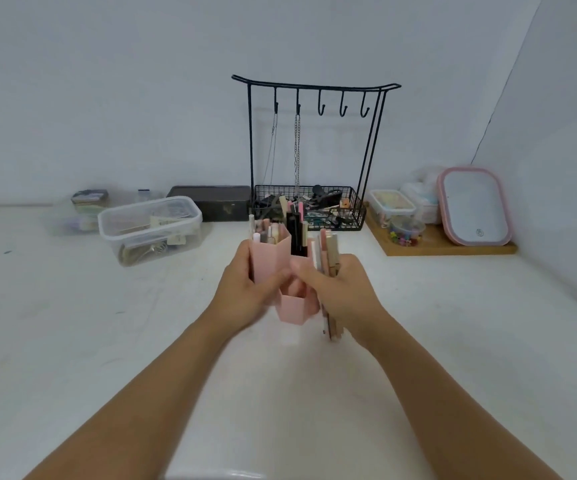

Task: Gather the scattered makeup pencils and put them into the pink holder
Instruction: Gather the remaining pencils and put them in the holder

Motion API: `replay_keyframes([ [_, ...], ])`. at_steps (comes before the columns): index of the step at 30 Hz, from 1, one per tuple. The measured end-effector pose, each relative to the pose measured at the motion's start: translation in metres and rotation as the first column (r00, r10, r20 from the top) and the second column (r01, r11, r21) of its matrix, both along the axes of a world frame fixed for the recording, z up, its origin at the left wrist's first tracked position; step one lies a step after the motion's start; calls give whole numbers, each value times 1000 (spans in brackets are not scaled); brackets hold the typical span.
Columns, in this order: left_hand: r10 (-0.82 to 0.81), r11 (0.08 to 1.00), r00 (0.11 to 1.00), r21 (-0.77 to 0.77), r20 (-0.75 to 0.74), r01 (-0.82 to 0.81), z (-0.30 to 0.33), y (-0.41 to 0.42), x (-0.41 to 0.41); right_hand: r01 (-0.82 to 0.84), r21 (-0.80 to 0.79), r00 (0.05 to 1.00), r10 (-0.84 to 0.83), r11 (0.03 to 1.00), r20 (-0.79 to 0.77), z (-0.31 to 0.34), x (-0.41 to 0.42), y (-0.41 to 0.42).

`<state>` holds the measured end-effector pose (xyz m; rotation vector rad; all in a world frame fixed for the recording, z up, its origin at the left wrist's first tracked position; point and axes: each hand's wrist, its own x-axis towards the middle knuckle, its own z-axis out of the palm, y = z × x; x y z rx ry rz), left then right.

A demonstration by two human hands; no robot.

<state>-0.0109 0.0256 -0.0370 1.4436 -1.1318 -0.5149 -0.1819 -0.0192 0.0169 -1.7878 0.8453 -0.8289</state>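
Pink holder: the pink holder (269, 261), made of joined hexagonal tubes, sits at the centre of the frame on the white table (72, 341), with pencils and sticks already upright in its rear tubes.
Left hand: the left hand (245, 289) grips the holder's left side, fingers curled round the tall tube.
Right hand: the right hand (339, 289) is clamped round a bundle of makeup pencils (330, 252), held upright just right of the holder, tips showing above and below the fist.
Hands together: both meet at the holder, thumbs nearly touching.
Behind, centre: a black wire rack (315, 150) with hooks, chains and a cluttered basket.
Left of centre: a clear plastic box (150, 226) and a dark case (211, 202).
Right: a wooden tray (443, 245) carrying small containers and a pink-rimmed mirror (474, 206).
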Motion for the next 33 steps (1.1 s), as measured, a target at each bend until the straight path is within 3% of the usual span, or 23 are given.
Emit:
replay_keyframes([
  [2, -17, 1000, 999, -2, -34, 17, 0, -1, 0, 60, 140, 971, -90, 988, 222, 6, -2, -6],
  [5, -49, 999, 998, -11, -48, 48, 1, -1, 2, -24, 350, 857, -161, 937, 489, 23, 3, -14],
  [14, -88, 996, 985, 0, -150, 89, 1, 4, 3, 52, 328, 863, -208, 943, 460, 32, 41, -13],
  [20, -59, 998, 988, 28, -142, 64, 3, 0, 2, 122, 91, 955, -142, 988, 259, 19, 44, -4],
  [27, -38, 998, 992, 35, -117, 43, 0, 3, 3, 26, 167, 961, -70, 986, 266, 21, 41, -2],
  [33, -11, 999, 996, 48, -90, 15, 1, 6, 3, 216, -82, 946, -188, 973, 264, 14, 42, -10],
])
